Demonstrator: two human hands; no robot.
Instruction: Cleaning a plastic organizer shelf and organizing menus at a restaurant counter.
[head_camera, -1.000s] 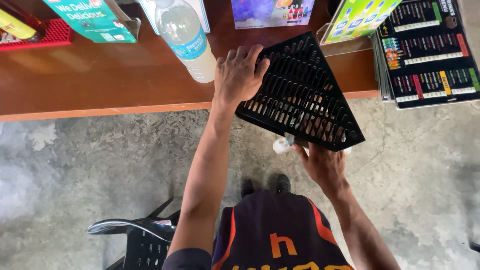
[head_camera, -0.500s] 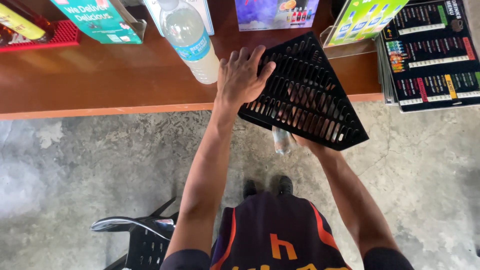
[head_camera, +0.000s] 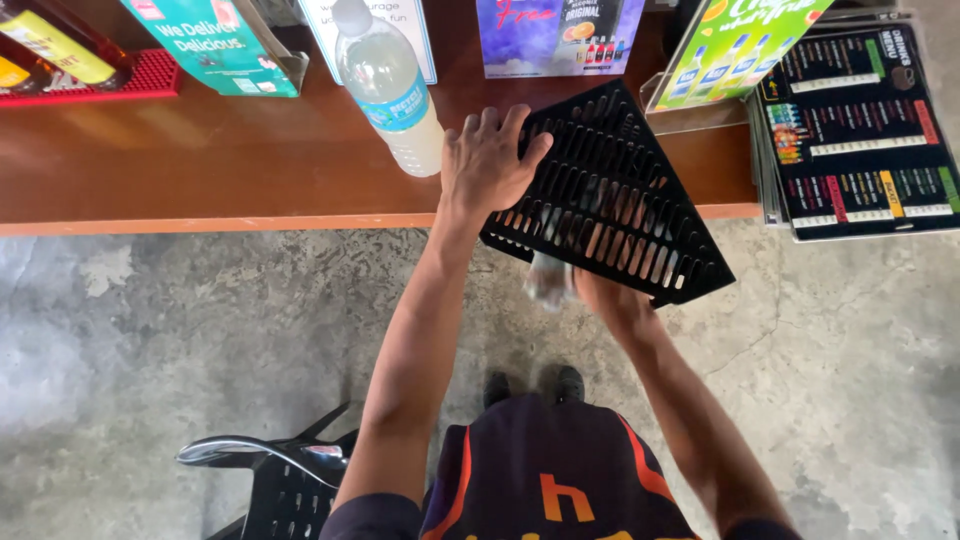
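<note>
A black slotted plastic grate (head_camera: 612, 140) lies tilted over the front edge of a brown wooden counter (head_camera: 200, 170). My left hand (head_camera: 490, 160) presses on its upper left part, fingers spread over the slats and curled at the edge. My right hand (head_camera: 612, 295) is underneath the grate's lower side, mostly hidden; its fingers show through the slots. It grips a small whitish cloth (head_camera: 550, 278) against the underside, which sticks out below the grate's lower left edge.
A clear water bottle (head_camera: 385, 85) lies on the counter just left of my left hand. Upright sign holders (head_camera: 220, 45) stand at the back, a red mat (head_camera: 100, 80) far left, stacked menus (head_camera: 860, 130) on the right. A black chair (head_camera: 280, 480) stands on the concrete floor.
My right hand has slid from the grate's lower edge to underneath it, taking the cloth along. The left hand stays on the grate, which has shifted slightly.
</note>
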